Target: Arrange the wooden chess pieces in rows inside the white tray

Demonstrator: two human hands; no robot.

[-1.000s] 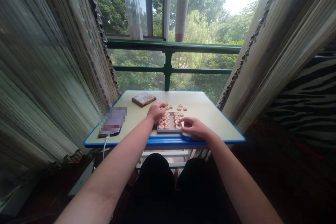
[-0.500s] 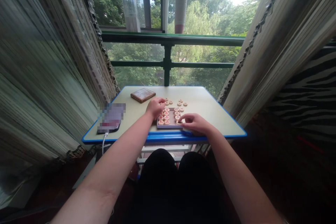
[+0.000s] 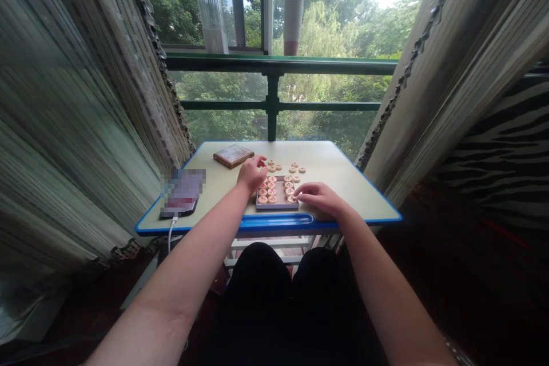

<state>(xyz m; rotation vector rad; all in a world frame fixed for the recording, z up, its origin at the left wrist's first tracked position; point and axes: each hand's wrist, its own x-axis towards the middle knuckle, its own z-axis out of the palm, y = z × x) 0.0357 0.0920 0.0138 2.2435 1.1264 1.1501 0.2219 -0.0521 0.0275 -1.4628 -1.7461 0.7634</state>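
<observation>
A shallow box (image 3: 277, 206) near the table's front edge holds round Chinese chess pieces, with columns of red-marked ones (image 3: 272, 199) on its left and dark-marked ones (image 3: 289, 185) along its right side. My left hand (image 3: 251, 175) is over the box's far left corner, thumb and index finger apart, close to loose chess pieces (image 3: 271, 168) behind the box. Its palm side is hidden. At the box's right wall rests my right hand (image 3: 318, 197), fingers loosely stretched, tips beside the nearest right-hand piece (image 3: 291, 199). Whether they touch it I cannot tell.
More loose pieces (image 3: 293, 170) lie behind the box to the right. A square brown-edged box or lid (image 3: 234, 155) lies at the back left. A blurred phone (image 3: 182, 193) with a white cable (image 3: 170, 231) is on the left. Curtains (image 3: 412, 103) flank the table (image 3: 360, 194).
My left hand's thumb and index finger have parted. My right fingertips have drawn back slightly from the near-right piece, which now shows more fully in the box.
</observation>
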